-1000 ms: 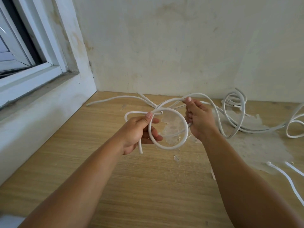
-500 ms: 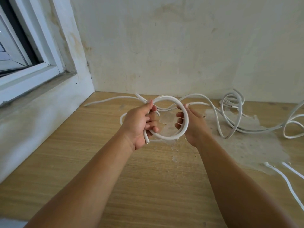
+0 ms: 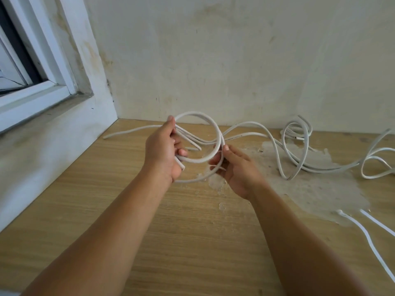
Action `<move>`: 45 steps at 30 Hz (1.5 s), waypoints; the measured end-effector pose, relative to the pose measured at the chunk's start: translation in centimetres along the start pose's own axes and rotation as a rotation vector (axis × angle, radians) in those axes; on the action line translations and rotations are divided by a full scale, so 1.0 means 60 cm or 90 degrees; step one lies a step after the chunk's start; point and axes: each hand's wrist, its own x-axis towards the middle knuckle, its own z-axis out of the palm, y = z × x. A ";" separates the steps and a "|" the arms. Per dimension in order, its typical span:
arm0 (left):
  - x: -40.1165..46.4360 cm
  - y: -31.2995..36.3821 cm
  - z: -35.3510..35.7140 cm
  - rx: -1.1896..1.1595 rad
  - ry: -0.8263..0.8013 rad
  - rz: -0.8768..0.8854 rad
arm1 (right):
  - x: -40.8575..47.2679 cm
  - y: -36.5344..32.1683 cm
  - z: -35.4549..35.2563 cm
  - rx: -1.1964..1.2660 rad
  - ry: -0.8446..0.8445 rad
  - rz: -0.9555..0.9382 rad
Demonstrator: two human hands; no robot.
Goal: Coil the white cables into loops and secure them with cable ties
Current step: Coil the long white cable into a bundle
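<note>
While I scan from the window side across, status as follows:

window: white-framed window (image 3: pixel 32 90) in the left wall, out of play.
surface: light wood-grain tabletop (image 3: pixel 192 242), with a pale flaky patch (image 3: pixel 310 189) at right.
left hand: left hand (image 3: pixel 163 151) has fingers curled round the gathered turns of the white round plastic cable (image 3: pixel 215 129), thumb up along the top of the loop; a cut cable end pokes out below the palm.
coil: loop stands roughly upright above the tabletop between both hands, a couple of turns so far by my count.
right hand: right hand (image 3: pixel 234 167) pinches the lower right of the loop, thumb on the strand, fingers cupped under it.
key relation: free cable leaves the loop on the right and trails away to the right along the back wall, so I judge the right hand is the nearer one to feed the next turn, left stays as anchor.
slack: loose tangle of white cable (image 3: pixel 299 142) lies well apart at right, uncoiled.
ties: thin white strips (image 3: pixel 363 231) at bottom right, possibly cable ties, can't confirm.
progress: early, my estimate.
</note>
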 end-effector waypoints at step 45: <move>0.044 -0.001 -0.043 0.714 -0.230 0.457 | -0.065 -0.119 0.119 -0.554 -0.123 -0.053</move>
